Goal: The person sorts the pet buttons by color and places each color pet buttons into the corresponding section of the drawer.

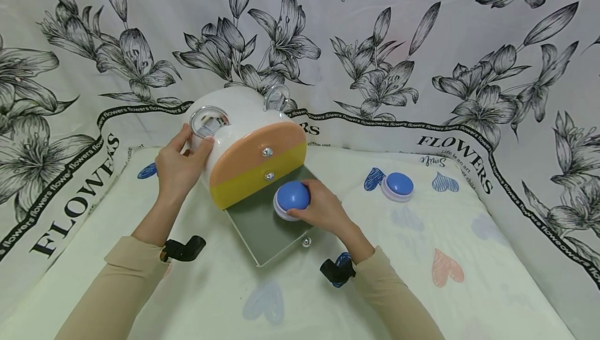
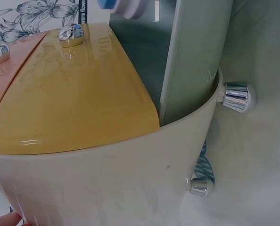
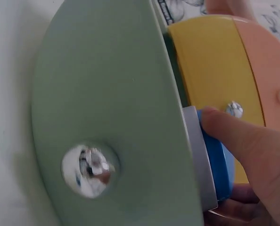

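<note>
My right hand (image 1: 323,207) pinches a round push button (image 1: 294,196) with a blue domed top and white base, holding it over the pulled-out green drawer (image 1: 253,228). In the right wrist view, the thumb presses the blue top (image 3: 218,160) near the drawer's front edge. The drawer belongs to a rounded white cabinet (image 1: 248,103), which has an orange drawer front (image 1: 244,155) and a yellow one (image 1: 248,184) above it, both closed. Against the cabinet's left side rests my left hand (image 1: 180,165), thumb and fingers spread beside a silver ring (image 1: 209,121).
Another blue-topped push button (image 1: 398,186) lies on the heart-patterned cloth (image 1: 375,277) to the right. Behind the cabinet hangs a white flower-print curtain (image 1: 347,17). The green drawer's silver knob (image 1: 307,242) sticks out towards me.
</note>
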The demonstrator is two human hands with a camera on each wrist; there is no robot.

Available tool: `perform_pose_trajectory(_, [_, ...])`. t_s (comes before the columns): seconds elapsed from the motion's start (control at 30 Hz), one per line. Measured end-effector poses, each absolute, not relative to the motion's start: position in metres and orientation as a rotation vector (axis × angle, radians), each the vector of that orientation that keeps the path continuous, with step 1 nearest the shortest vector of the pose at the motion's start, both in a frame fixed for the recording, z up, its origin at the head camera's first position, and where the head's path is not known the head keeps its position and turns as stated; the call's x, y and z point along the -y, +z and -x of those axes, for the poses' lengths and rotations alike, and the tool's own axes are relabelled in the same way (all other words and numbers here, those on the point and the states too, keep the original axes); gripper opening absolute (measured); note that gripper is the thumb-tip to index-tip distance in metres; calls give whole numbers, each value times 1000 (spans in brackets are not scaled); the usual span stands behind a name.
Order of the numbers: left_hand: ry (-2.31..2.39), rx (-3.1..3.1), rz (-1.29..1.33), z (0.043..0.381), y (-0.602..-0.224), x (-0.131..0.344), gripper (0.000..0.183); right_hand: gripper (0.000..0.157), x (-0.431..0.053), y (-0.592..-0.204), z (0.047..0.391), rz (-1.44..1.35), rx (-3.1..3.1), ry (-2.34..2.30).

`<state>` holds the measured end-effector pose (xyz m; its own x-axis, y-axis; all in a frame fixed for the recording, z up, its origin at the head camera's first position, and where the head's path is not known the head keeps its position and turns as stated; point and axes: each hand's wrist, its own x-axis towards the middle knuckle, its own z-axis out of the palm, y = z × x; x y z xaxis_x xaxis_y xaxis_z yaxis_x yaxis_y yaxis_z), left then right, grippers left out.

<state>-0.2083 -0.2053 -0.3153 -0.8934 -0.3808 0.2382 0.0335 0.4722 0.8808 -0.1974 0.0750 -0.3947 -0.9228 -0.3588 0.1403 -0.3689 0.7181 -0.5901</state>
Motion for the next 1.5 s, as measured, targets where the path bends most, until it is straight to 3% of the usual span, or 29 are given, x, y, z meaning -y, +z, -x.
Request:
perform_pose_trajectory(0.73, [-1391, 2316, -283, 208, -317, 206, 64, 74, -32, -407, 211, -712, 3037, 852])
perform_pose_trajectory(1.5, [-1400, 2301, -248, 208, -318, 206, 64, 77, -30, -412, 215, -845, 3070, 754])
